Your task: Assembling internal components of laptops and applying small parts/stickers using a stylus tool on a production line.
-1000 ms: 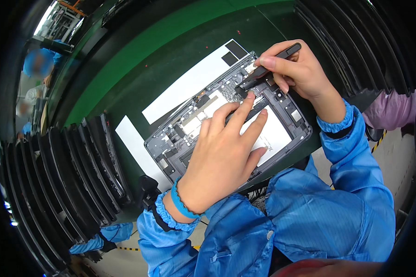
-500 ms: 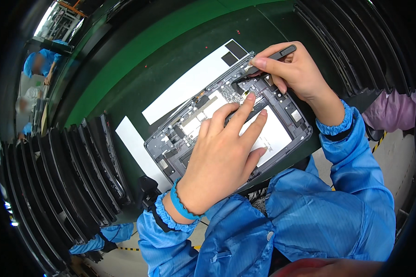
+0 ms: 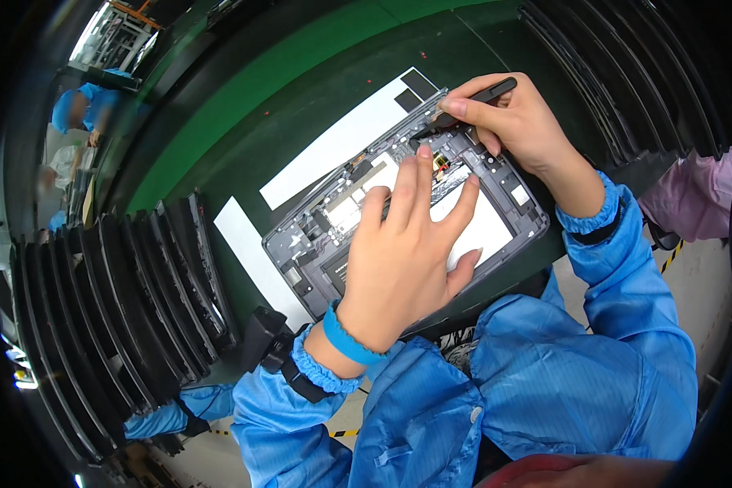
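Note:
An opened tablet, its circuit board, small connectors and white-faced battery exposed, lies slanted on the dark green table. My left hand rests over its middle, fingers spread, fingertips on the inner parts near the board. The palm hides part of the battery area. In a pen-like grip, my right hand holds a slim black hand tool at the tablet's upper right corner. The tool's lower end reaches in among the parts there; its exact tip is hard to make out. A small yellow and red part shows beside my left fingertips.
White strips lie beyond and left of the tablet, the far one with black squares. Rows of upright black panels stand at the left, with more panels at the far right. Co-workers sit at the upper left.
My left hand has shifted slightly right, its fingers spreading and uncovering the yellow and red part. The right hand stays at the corner, its tool tilted slightly differently.

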Tool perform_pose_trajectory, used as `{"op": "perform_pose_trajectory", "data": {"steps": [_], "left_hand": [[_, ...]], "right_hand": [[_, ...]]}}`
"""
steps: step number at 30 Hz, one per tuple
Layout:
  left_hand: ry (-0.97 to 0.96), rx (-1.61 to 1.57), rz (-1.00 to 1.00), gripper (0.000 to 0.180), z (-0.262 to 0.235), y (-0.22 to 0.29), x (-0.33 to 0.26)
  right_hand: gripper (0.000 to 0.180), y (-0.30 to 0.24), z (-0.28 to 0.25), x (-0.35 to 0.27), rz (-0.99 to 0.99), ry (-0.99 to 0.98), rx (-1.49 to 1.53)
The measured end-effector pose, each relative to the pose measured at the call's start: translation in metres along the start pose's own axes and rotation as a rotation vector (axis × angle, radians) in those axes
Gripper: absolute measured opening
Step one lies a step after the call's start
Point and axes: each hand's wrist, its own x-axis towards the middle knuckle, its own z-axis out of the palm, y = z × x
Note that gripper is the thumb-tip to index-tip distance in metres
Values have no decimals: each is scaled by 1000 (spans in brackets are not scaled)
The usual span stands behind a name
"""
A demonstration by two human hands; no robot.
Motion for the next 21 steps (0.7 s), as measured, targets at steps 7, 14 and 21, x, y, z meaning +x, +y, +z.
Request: {"op": "perform_pose_trajectory", "data": {"steps": [7, 14, 21], "left_hand": [[13, -60, -19, 67, 9, 1, 0], [2, -135, -104, 76, 4, -1, -2], [363, -568, -684, 42, -46, 5, -88]], "right_hand": [[20, 2, -2, -2, -32, -21, 24], [27, 10, 2, 0, -64, 38, 166], [30, 2, -20, -44, -231, 404, -50]]}}
